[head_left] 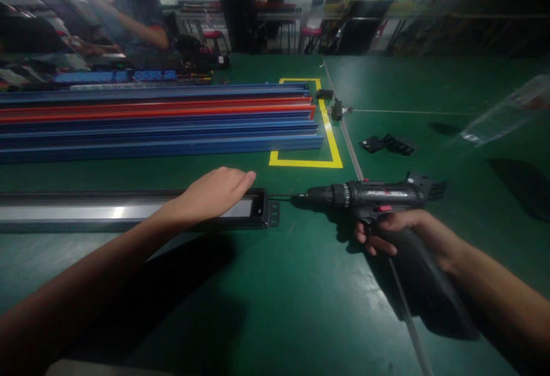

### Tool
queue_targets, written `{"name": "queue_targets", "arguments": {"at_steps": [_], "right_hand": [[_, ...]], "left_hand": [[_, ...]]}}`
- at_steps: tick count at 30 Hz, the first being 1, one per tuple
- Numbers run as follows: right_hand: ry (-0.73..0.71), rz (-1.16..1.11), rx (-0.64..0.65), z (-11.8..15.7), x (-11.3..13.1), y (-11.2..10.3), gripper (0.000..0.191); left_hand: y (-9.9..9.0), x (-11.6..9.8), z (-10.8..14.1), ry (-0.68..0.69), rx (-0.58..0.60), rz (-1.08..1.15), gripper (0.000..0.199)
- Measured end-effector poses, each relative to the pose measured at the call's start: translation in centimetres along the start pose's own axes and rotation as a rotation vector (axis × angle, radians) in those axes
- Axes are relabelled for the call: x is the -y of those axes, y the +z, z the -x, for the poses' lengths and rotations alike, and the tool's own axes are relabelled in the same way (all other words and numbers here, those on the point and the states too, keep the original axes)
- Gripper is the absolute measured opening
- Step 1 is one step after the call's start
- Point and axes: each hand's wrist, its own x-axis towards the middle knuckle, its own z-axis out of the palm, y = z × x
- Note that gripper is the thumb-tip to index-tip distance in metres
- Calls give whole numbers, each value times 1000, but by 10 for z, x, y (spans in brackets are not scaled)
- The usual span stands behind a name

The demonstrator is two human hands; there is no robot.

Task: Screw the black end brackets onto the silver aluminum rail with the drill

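Observation:
A long black light housing or profile (107, 225) with a shiny metal strip lies lengthwise on the green table. My left hand (219, 192) rests across its right part, gripping it from above; most of the fingers are hidden. A black end piece with slots (274, 214) sits at the profile's right end. My right hand (391, 230) is closed around the handle of a black cordless drill (378, 195), with fingers near the trigger. Its long thin bit (286, 196) points left, with the tip at the profile's end; whether it sits in a screw I cannot tell.
Blue and red long profiles (172, 148) lie behind, their ends inside a yellow tape rectangle (305, 163). Small black brackets (389, 144) and a clear plastic bottle (507, 109) are at the right. A person (133, 20) sits across the table, with others farther back.

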Motion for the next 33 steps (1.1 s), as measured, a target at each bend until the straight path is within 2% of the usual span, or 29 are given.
{"name": "queue_targets", "arguments": {"at_steps": [7,20,33], "right_hand": [[28,35,-50,0,1,1,34],[32,42,-42,0,1,4,35],[54,30,-66,0,2,3,34]], "left_hand": [[0,0,-2,-57,43,20,63],[6,12,-1,85,23,-56,49],[5,10,-1,65,24,-34,48]]}}
